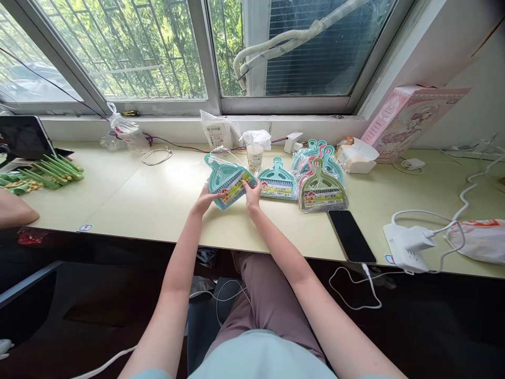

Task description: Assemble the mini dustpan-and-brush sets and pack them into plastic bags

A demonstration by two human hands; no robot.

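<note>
no txt legible: print on yellow label (232, 190) of held teal dustpan set (226, 171) is too sm. (chars blur), ditto pink box (418, 123) nr back right corner of table (118, 205) & sticker (85, 228) at its front edge, left part.

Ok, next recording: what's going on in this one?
A person sits at a long table by a window, holding a plastic-wrapped teal dustpan and brush set tilted between the left hand and the right hand. A similar blue set lies just to the right, and beyond it more wrapped sets are grouped, a green one in front. A phone lies near the table's front edge. Another person's arm shows at the far left.
</note>
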